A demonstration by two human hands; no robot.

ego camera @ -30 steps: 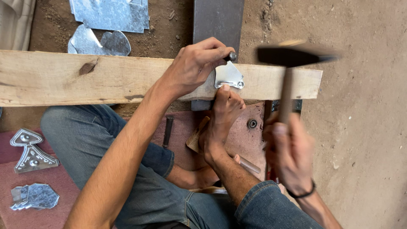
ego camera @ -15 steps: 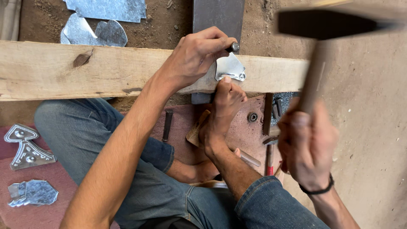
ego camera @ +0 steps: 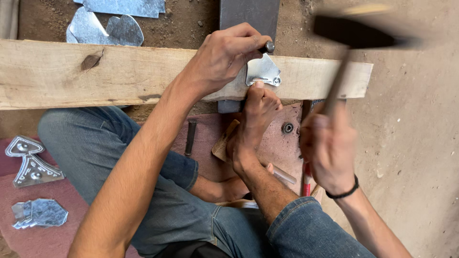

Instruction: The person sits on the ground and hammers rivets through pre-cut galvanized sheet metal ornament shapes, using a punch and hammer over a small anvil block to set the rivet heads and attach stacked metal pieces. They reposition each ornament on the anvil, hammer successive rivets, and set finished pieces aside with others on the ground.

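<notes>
My left hand [ego camera: 222, 59] grips a short steel punch [ego camera: 268, 46], its tip set on a small shiny sheet-metal piece [ego camera: 265, 71]. The piece lies on a long wooden plank [ego camera: 95, 71]. My bare foot [ego camera: 253, 124] presses its toes on the lower edge of the piece. My right hand [ego camera: 330, 148] holds a dark-headed hammer [ego camera: 356, 32] by its wooden handle. The hammer is raised to the right of the punch and blurred by motion.
A dark metal block [ego camera: 248, 12] sits under the plank. Cut sheet-metal scraps [ego camera: 105, 26] lie beyond it. Embossed metal shapes [ego camera: 28, 160] and a small stack of pieces [ego camera: 40, 212] rest on a red mat at left. A dark rod [ego camera: 190, 137] and a metal ring [ego camera: 287, 127] lie near my foot.
The hammer has swung up from level with the plank to well above it and is now a blur. My left hand, the punch and my foot have stayed in place.
</notes>
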